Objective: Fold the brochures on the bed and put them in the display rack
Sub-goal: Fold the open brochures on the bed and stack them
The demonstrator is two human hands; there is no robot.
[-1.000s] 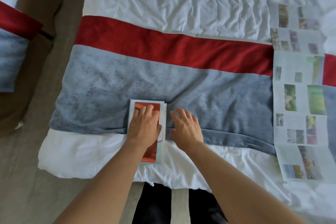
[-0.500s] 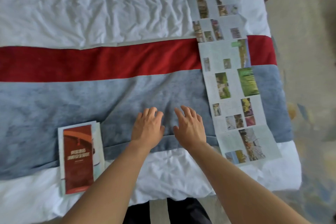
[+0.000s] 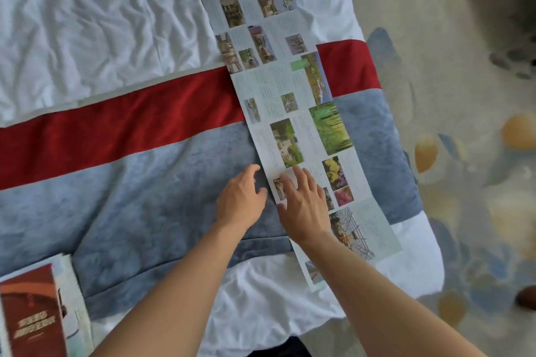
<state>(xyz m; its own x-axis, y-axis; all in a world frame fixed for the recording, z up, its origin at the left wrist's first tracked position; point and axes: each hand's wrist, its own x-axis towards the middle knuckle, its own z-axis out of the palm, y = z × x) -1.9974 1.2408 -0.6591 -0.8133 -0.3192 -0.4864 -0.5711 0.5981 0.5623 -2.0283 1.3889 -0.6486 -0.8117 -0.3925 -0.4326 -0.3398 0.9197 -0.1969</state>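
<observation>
A long unfolded brochure (image 3: 293, 101) with many small photos lies flat across the right part of the bed, running from the white sheet down over the red and blue runner. My right hand (image 3: 304, 206) rests flat on its lower left part, fingers spread. Just left of the brochure's edge, my left hand (image 3: 240, 200) lies open on the blue runner, holding nothing. A folded brochure (image 3: 37, 313) with a dark red cover sits at the bottom left corner. No display rack is in view.
The bed (image 3: 101, 23) has a crumpled white sheet and a runner with a red band (image 3: 116, 116) above a blue-grey band (image 3: 130, 197). Its right edge drops to a patterned carpet (image 3: 464, 124). A dark object (image 3: 526, 297) lies on the floor at the far right.
Both hands left the folded red brochure and moved right. The right hand now lies on the unfolded brochure, and the left hand is beside its edge. The view swung right too.
</observation>
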